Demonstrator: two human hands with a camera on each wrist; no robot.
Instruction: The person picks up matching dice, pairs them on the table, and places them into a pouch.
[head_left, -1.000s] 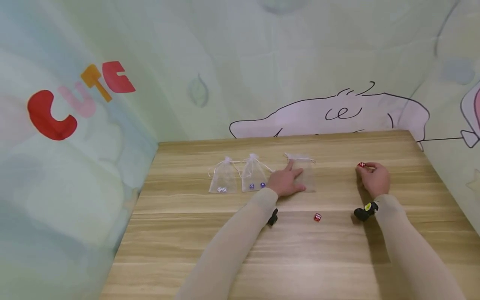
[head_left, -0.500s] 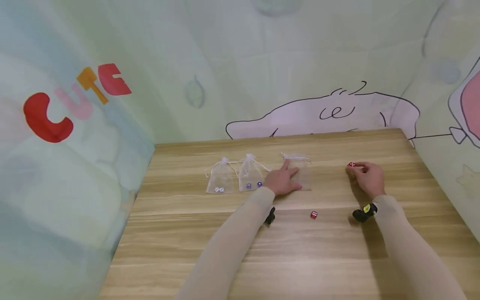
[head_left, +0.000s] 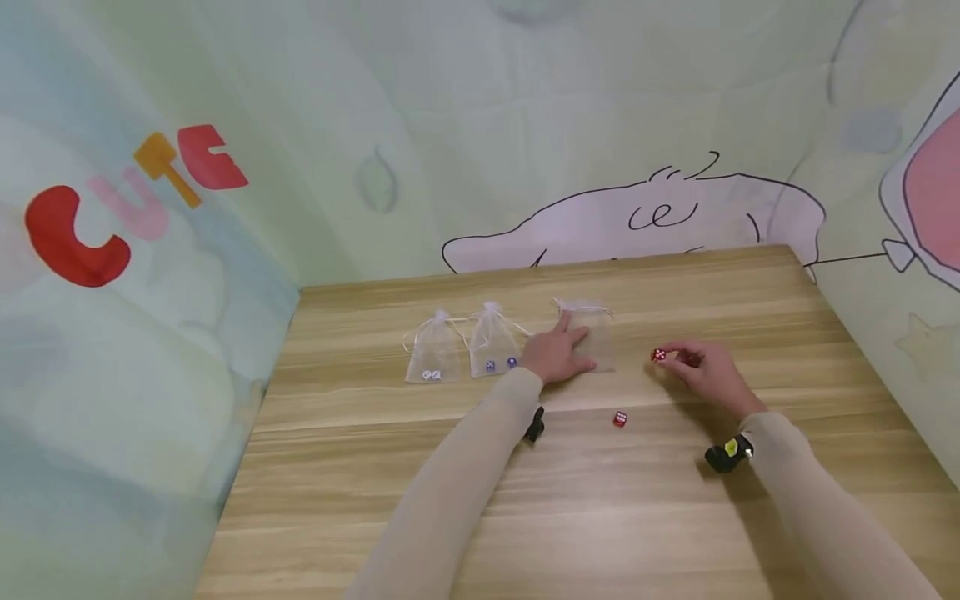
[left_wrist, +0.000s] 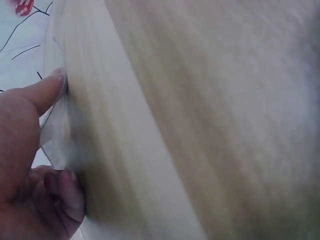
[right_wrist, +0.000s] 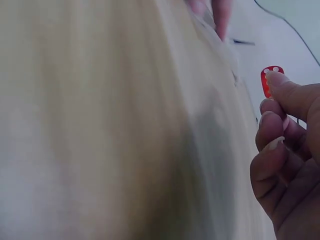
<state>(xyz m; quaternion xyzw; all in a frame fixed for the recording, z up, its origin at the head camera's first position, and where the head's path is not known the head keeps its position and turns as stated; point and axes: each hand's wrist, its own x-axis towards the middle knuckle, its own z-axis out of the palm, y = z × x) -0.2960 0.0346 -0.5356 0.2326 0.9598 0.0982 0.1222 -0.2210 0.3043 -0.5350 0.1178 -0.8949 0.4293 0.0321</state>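
Observation:
With thumb and fingertips my right hand (head_left: 708,371) pinches a red die with white pips (head_left: 658,355), held over the table right of the bags. The right wrist view shows the thumb on the die's (right_wrist: 270,82) face. My left hand (head_left: 557,353) rests on a flat, sheer white drawstring bag (head_left: 597,340), its thumb and forefingers spread across the left part. Part of that bag is hidden under the hand. In the left wrist view the left thumb (left_wrist: 47,92) touches the sheer cloth. A second red die (head_left: 620,419) lies on the table in front of the bag.
Left of the hand lie two more sheer drawstring bags: one (head_left: 431,350) with two white dice (head_left: 432,375), another (head_left: 487,337) with two blue dice (head_left: 491,365). The wooden table (head_left: 360,500) meets a printed cloth wall (head_left: 360,242) at its back and left.
My right hand has moved left with the red die, closer to the flat bag. The left hand stays on that bag. The head view has shifted slightly.

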